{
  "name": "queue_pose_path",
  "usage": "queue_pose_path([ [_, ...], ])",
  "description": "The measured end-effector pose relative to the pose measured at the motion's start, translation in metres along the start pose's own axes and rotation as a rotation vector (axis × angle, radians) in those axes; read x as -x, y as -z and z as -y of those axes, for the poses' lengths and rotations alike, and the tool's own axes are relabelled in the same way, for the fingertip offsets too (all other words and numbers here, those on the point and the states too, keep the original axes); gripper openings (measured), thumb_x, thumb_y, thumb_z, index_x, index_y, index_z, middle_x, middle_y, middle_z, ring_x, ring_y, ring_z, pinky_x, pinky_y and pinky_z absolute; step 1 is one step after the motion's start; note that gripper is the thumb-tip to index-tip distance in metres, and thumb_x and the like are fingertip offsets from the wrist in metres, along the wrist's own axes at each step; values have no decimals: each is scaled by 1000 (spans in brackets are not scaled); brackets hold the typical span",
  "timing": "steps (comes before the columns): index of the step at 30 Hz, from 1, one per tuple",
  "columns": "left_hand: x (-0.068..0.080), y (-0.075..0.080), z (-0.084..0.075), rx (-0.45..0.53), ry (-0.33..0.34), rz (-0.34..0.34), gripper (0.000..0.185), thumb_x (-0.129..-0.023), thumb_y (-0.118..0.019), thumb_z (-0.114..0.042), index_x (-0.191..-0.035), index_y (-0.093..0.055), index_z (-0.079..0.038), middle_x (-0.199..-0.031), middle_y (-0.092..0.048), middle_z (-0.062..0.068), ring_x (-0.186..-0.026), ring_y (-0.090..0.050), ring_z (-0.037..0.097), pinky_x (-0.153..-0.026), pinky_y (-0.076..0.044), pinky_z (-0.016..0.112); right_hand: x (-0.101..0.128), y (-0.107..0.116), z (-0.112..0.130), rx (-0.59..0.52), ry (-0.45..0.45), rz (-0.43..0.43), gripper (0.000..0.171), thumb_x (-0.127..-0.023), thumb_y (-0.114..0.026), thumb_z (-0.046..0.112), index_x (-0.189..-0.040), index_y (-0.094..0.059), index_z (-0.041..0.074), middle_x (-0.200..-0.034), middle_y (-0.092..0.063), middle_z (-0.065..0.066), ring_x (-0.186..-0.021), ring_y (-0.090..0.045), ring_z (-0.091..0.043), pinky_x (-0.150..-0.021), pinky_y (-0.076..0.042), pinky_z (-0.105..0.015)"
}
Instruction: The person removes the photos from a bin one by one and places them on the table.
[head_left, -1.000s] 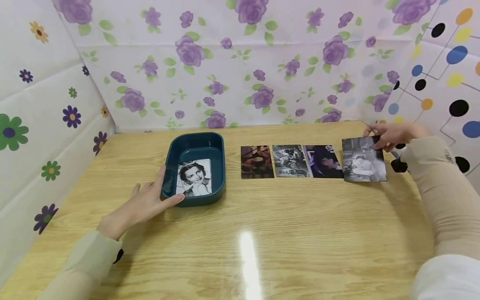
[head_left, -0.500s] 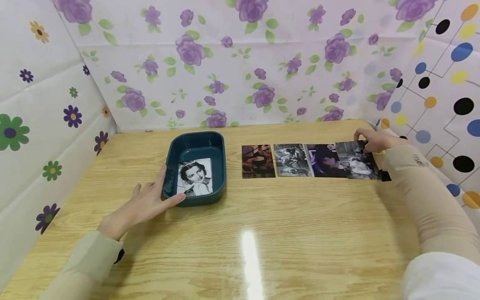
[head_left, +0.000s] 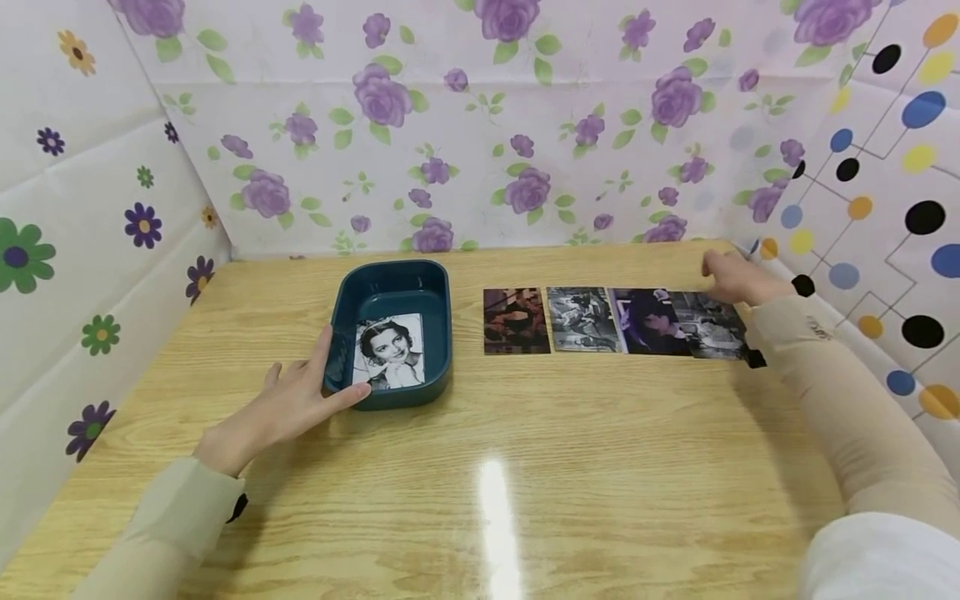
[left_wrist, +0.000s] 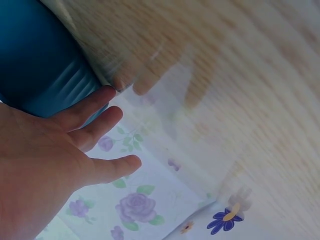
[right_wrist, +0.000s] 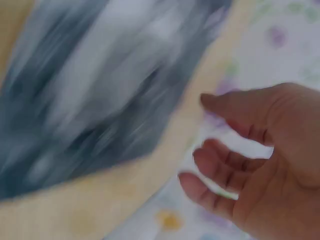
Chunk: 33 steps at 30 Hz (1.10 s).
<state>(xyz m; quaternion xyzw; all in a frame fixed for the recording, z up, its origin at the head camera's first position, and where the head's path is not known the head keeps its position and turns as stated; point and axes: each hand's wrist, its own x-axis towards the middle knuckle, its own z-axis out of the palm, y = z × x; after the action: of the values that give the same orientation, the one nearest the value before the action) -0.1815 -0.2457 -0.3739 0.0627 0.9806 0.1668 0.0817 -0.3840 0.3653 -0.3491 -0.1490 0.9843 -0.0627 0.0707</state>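
Four photos (head_left: pixel 611 321) now lined up on table (head_left: pixel 525 467); fourth (head_left: pixel 708 325) is laid flat.
Right hand (head_left: pixel 738 279) is lifted off it, fingers loose; left hand (head_left: pixel 288 408) is kept flat against tray (head_left: pixel 390 287).

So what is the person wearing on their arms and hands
Both hands are bare. The left hand comes out of a beige sleeve with a dark band at the cuff. The right hand has a matching beige sleeve with a small dark marking near the wrist.

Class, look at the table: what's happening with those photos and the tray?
A person's left hand rests flat against a blue tray holding a portrait photo. Four photos lie in a row on the wooden table. The right hand hovers by the rightmost photo, holding nothing.
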Motion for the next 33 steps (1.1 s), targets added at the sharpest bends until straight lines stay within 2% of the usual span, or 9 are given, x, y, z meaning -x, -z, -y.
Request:
queue_pose_path([
  [3,0,1,2,-2,1,-3,108,-89,-40,-73,-153,18,-9,-144,-43,32,-137,-33,51,-106,-4,76,-14,9,40,-153,108,-50,32,-92,-60,12,-114,-48,-9,-109,-56,-32,-95,-58,-40,-79,-48,-52],
  [8,1,2,4,3,3,-6,108,-88,-41,-74,-153,18,-10,-146,-39,33,-136,-33,52,-106,-3,76,-42,18,126,-485,272,-85,29,-93,-62,11,-116,-52,-3,-105,-60,-24,-80,-61,-22,-68,-56,-35],
  [11,1,2,5,0,4,-9,109,-88,-41,-74,-154,17,-10,-146,-39,33,-136,-34,52,-106,-4,76,-59,14,179,-594,381,-69,30,-94,-61,13,-119,-52,-1,-106,-62,-22,-77,-61,-17,-67,-56,-28],
  [17,0,-1,6,0,6,-12,109,-88,-40,-75,-153,20,-12,-145,-40,32,-136,-34,52,-107,-4,76,-86,-2,275,-682,536,-32,28,-99,-55,15,-122,-51,0,-109,-62,-20,-83,-60,-21,-75,-55,-40],
  [20,-1,-1,7,3,8,-19,110,-87,-40,-76,-153,20,-12,-147,-38,32,-137,-33,52,-107,-3,75,-96,-11,313,-663,590,-40,30,-98,-58,18,-121,-53,0,-109,-62,-19,-86,-62,-24,-78,-54,-39],
  [22,-2,-1,7,4,6,-23,110,-87,-40,-77,-153,18,-11,-148,-37,32,-137,-33,52,-108,-3,75,-102,-16,333,-614,624,-28,35,-96,-61,20,-123,-54,0,-111,-62,-19,-90,-62,-24,-80,-53,-35],
  [27,-1,-2,7,9,1,-15,109,-87,-40,-76,-154,17,-11,-148,-37,31,-136,-35,51,-107,-4,75,-111,-25,370,-440,670,128,51,-92,-67,27,-134,-51,3,-122,-57,-19,-102,-57,-23,-91,-48,-34],
  [29,-1,-3,7,12,2,-15,109,-87,-40,-76,-154,17,-12,-148,-38,30,-137,-35,50,-107,-4,75,-114,-28,381,-369,676,206,56,-90,-69,28,-137,-48,5,-125,-54,-19,-105,-55,-25,-91,-47,-36],
  [33,-1,-2,8,21,0,-18,108,-87,-40,-76,-154,18,-13,-146,-43,28,-138,-34,49,-107,-4,75,-120,-34,397,-187,689,297,64,-86,-74,31,-139,-46,8,-125,-52,-18,-102,-50,-25,-87,-42,-35],
])
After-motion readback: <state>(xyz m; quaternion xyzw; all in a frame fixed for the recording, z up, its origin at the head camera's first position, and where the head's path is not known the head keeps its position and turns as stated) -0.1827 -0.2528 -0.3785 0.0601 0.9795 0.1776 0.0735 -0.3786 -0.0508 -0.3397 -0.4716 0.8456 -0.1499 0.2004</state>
